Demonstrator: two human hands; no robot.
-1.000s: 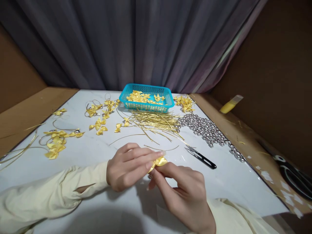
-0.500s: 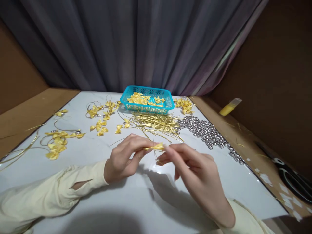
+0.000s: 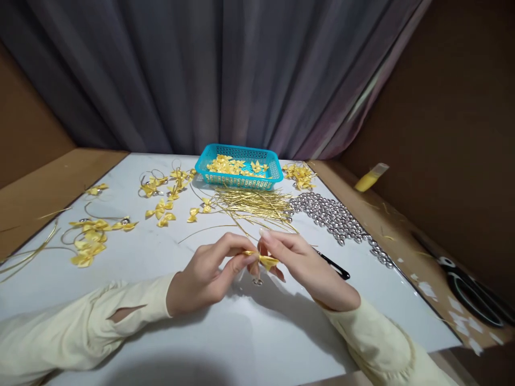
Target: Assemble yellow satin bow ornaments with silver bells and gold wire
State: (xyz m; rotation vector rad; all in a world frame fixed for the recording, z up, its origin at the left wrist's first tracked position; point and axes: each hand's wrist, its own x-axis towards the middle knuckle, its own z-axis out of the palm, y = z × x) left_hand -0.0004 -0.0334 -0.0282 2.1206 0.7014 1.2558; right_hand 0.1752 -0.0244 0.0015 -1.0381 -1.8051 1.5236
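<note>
Pinching one yellow ribbon bow [image 3: 260,259] between them, left hand [image 3: 209,271] and right hand [image 3: 306,265] each close fingertips on a wing, raised just above the desk [image 3: 225,343], apparently to steady it. Blue basket [image 3: 238,167] lies well beyond the bow; black snips [image 3: 336,267] just right.

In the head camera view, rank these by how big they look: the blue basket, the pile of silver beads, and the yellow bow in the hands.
1. Pile of silver beads, widest spread.
2. Blue basket, slightly smaller, though farther from the camera, so these two are unsure.
3. Yellow bow, clearly smallest despite being nearest.
</note>
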